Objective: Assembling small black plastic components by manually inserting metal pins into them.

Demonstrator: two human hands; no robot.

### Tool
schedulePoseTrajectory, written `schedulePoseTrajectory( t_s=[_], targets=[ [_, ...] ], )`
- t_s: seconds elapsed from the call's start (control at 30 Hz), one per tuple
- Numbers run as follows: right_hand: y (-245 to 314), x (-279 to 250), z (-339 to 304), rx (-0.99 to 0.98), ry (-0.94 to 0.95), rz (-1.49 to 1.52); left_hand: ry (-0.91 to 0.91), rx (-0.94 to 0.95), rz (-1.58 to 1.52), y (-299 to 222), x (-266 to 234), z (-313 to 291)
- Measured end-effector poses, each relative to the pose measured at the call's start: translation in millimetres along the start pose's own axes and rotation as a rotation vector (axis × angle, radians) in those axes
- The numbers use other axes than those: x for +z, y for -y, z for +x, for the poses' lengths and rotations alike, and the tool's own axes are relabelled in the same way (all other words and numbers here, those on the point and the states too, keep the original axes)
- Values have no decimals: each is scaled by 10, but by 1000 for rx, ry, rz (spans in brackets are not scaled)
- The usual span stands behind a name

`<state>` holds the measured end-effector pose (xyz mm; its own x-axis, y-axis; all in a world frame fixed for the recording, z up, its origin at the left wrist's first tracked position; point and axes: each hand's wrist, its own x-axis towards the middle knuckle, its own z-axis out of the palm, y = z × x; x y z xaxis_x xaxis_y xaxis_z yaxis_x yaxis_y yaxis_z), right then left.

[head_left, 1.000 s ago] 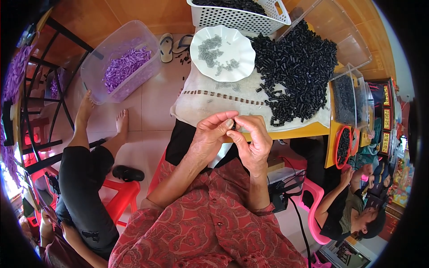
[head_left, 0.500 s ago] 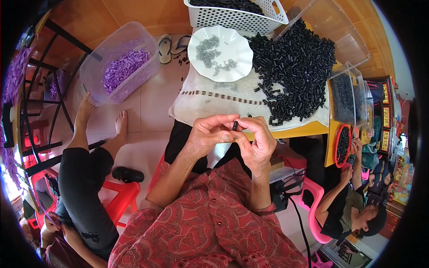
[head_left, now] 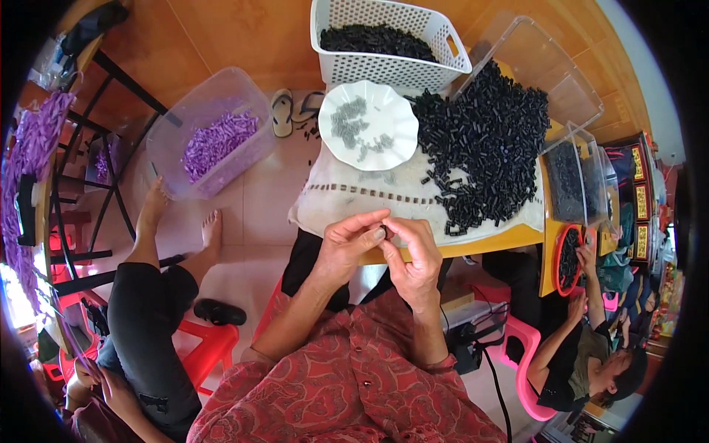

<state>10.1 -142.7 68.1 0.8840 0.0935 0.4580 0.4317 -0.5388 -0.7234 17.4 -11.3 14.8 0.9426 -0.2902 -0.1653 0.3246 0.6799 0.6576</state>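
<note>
In front of my chest, my left hand (head_left: 341, 244) and my right hand (head_left: 415, 260) meet at the fingertips, just off the table's near edge. Between them they pinch a small black tube-like piece (head_left: 385, 231), mostly covered by the fingers. Beyond, a large heap of similar black pieces (head_left: 484, 148) spreads over a whitish cloth (head_left: 325, 203) on the table. A white scalloped plate (head_left: 391, 151) left of the heap holds small clear pieces (head_left: 348, 122).
A white perforated basket (head_left: 384, 70) of black pieces stands at the back. Clear bins (head_left: 572, 173) and a red-rimmed tray (head_left: 567, 260) sit at right, where a co-worker reaches in. On the floor at left is a clear tub (head_left: 244, 159) of purple pieces, near another person's legs (head_left: 148, 325).
The whole scene has slid lower in the picture as my head tipped up. My fingers have closed further round the black piece, so less of it shows.
</note>
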Motion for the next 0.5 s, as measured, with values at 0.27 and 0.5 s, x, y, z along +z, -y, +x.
schedulePoseTrajectory(
  t_s=[0.27, 0.5],
  targets=[
    [-84, 14, -56, 76, 22, -23, -242, 44, 4, -289, -36, 250],
    [-179, 34, -234, 134, 0, 15, -258, 211, 272, -926, 260, 1366]
  ],
)
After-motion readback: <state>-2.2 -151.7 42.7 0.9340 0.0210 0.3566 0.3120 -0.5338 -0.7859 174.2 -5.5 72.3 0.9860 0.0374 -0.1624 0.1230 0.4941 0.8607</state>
